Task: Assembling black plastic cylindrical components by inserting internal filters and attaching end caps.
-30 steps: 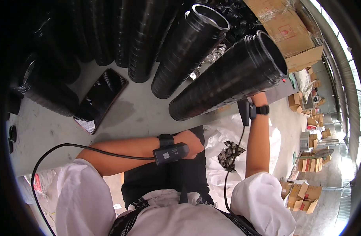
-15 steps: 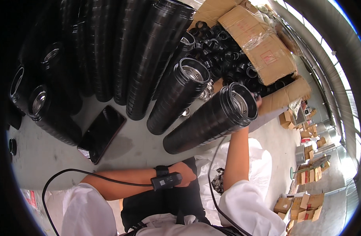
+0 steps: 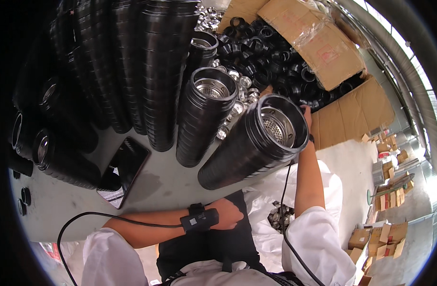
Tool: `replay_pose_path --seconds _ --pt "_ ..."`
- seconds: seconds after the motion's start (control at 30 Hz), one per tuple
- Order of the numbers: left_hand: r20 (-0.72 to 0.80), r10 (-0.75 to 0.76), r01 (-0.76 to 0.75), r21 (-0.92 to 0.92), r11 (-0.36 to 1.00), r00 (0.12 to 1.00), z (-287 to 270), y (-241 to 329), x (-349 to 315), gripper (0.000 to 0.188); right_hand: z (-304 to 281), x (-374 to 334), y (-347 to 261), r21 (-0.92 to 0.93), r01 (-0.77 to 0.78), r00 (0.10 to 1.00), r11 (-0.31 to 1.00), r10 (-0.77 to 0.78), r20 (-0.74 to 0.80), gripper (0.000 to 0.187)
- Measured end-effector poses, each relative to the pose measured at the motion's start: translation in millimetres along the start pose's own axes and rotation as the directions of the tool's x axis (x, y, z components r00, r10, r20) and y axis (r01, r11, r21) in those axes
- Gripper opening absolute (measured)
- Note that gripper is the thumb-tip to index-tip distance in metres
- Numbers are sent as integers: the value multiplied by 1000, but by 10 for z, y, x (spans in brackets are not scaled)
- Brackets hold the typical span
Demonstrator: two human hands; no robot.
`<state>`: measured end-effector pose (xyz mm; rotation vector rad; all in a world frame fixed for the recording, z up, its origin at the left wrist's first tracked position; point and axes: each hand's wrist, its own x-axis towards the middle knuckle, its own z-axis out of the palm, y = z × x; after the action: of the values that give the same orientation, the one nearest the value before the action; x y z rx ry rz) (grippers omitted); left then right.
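Observation:
My right hand (image 3: 308, 117) reaches past a tall stack of black rings (image 3: 244, 150) to the black rings (image 3: 256, 52) in the open cardboard box. The stack hides most of its fingers, and a small part of the hand shows by the rings at the box edge. Inside the stack's top ring sits a perforated metal strainer (image 3: 277, 127). My left hand (image 3: 228, 213) rests closed on my dark trousers, knuckles outward; its palm is hidden. Beside the tall stack stands another stack of black rings (image 3: 204, 121) with a strainer (image 3: 211, 89) in its top.
More black stacks (image 3: 163, 81) crowd the left of the grey table (image 3: 180, 186). A dark phone (image 3: 128, 167) lies there. Shiny metal parts (image 3: 237, 107) are heaped beside the box (image 3: 323, 47). Small metal parts (image 3: 280, 217) sit in a white bag by my lap. A cable (image 3: 97, 214) runs from my left wrist.
My right hand has moved up from the side of the stack's top toward the box's rings. The view has shifted. My left hand stays closed on my lap.

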<state>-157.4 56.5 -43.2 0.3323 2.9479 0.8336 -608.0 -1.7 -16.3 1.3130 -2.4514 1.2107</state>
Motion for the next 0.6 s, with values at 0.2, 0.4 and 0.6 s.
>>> replay_pose_path --seconds 0.2,0.4,0.6 --pt "-4 -27 27 -33 999 1000 -15 9 -21 20 -79 -394 -665 379 102 994 920 -79 -74 29" --pt "-23 -27 27 -2 1000 999 -42 15 -20 19 -378 -1172 -1510 -87 671 737 736 -651 182 30" --pt "-69 -21 17 -60 998 997 -23 -1 -9 17 -385 -1103 -1395 91 242 830 966 -254 496 52"
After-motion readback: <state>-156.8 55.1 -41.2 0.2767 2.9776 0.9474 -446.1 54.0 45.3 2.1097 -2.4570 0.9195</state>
